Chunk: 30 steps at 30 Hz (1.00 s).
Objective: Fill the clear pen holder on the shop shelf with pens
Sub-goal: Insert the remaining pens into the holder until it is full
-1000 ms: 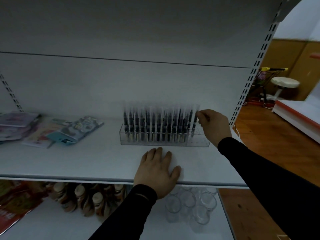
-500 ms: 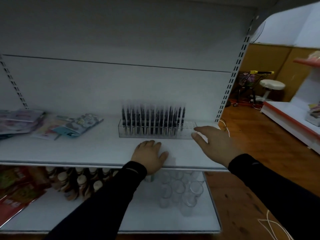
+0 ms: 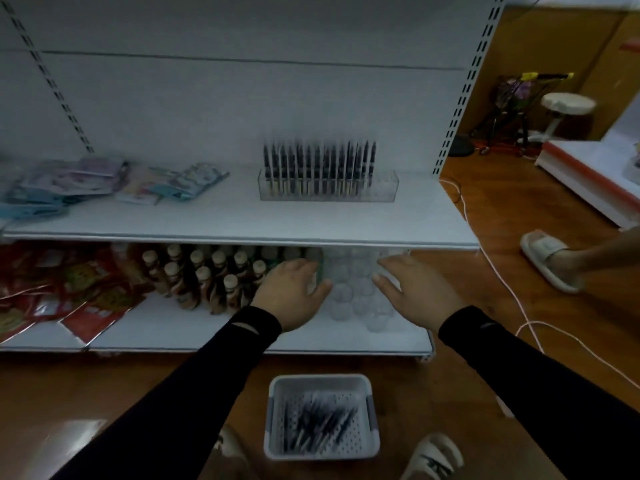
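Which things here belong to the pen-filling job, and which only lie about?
Job: clear plastic pen holder; dark upright pens; white perforated basket of loose pens.

Lying about: brown capped bottles; clear glass cups; red packets; pastel packets.

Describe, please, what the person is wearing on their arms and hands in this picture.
Both arms are covered by long, close-fitting black sleeves that end at the wrists. Each sleeve has a thin pale line across it near the cuff. The left hand and right hand are bare: no gloves, and no rings or watch that I can see.
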Motion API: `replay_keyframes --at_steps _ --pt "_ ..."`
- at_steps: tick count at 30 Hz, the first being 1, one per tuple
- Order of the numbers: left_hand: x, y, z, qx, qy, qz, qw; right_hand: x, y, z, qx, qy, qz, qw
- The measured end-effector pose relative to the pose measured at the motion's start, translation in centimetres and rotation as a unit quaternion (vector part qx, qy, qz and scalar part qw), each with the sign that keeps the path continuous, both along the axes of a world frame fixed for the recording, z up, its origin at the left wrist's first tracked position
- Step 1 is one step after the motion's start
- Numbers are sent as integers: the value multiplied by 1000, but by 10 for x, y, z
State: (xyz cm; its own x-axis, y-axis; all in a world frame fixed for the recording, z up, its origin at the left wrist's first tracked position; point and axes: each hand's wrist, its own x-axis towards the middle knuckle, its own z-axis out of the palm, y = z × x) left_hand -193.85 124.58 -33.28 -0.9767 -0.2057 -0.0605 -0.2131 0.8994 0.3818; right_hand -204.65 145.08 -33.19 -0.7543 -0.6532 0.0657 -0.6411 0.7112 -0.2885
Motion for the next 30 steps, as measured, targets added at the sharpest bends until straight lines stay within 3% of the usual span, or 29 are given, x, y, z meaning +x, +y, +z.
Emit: replay_keyframes --at_steps 6,13,20,25,30 --pt "29 15 -71 48 -135 26 989 39 -4 -67 40 -111 -14 993" --pt "37 23 -152 132 -254 82 955 56 -15 -156 119 -259 -39 958" --pt "37 25 -234 246 -337 171 893 59 -26 -241 150 -402 -89 899" --pt "35 24 -288 276 -364 215 863 56 -30 -294 147 -441 -126 876" --pt "30 28 -323 288 -370 283 837 60 -30 -335 110 -470 -228 846"
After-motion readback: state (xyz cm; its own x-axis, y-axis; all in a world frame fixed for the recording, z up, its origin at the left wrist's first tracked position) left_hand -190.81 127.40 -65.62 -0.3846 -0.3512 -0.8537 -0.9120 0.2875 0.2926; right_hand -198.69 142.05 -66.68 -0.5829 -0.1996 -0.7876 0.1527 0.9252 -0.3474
